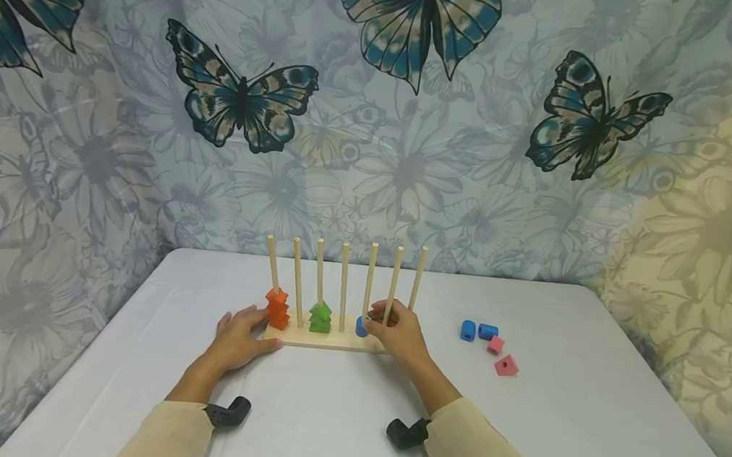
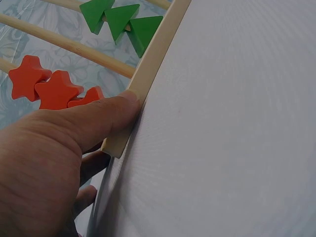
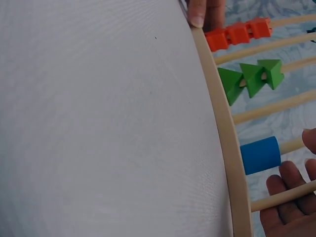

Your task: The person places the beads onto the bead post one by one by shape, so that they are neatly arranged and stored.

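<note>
A wooden peg board [image 1: 330,340] with several upright pegs stands on the table. My left hand [image 1: 237,337] grips its left end; in the left wrist view the thumb [image 2: 116,111] lies over the front edge, other fingers partly hidden behind. Orange star beads [image 1: 277,310] are stacked on the leftmost peg and green triangle beads [image 1: 320,318] on the third. A blue cylinder bead [image 3: 260,155] sits low on the fifth peg, against the base. My right hand [image 1: 401,333] is around that peg just above the bead, thumb and fingers apart, with the sixth peg crossing its fingers.
To the right on the white table [image 1: 323,413] lie two blue beads [image 1: 468,330] and two pink beads [image 1: 506,366]. A butterfly-patterned cloth [image 1: 403,174] hangs behind the table. Black wrist devices [image 1: 228,412] are on both wrists.
</note>
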Tool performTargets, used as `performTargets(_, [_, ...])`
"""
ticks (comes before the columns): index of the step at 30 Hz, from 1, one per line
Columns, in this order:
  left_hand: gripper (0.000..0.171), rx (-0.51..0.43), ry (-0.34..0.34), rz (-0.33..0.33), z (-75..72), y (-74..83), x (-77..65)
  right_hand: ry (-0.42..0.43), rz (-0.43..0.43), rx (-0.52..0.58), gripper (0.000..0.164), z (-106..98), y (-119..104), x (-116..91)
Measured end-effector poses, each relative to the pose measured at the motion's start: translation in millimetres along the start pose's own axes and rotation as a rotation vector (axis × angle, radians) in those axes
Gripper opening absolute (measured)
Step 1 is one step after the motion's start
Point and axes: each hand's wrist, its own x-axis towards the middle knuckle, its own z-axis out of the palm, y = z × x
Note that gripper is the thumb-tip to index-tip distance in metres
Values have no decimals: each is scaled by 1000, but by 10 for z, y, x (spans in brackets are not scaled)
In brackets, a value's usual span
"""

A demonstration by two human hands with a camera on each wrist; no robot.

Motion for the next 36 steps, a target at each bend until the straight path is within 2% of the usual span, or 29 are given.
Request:
performTargets(5, [71,1,2,0,9,19,-2,3,-24,-13,42,-83,-80,-70])
performTargets(8, [72,-3,1,7,13,40,-7,11,-53,-56,46,-187,-156,-128])
performTargets(12, [72,-2,0,10,15,57,-8,43,-147,-111,39,-363,-300,-217])
performTargets(17, [72,6,5,10,18,51,-5,75,-271,-101,27,-598,-449,-281])
performTargets(22, [71,-3,11,17,29,38,-16,128,-323,-62,25,-871,-471,-268])
performTargets(25, [72,-8,6,18,36,27,-18,188,-321,-71,28,-1060,-449,-245])
performTargets(29, [72,-5,9,22,27,22,-15,265,-271,-109,34,-1300,-370,-214])
performTargets(36, [71,3,14,25,-7,13,-12,279,-140,-120,42,-1561,-154,-118])
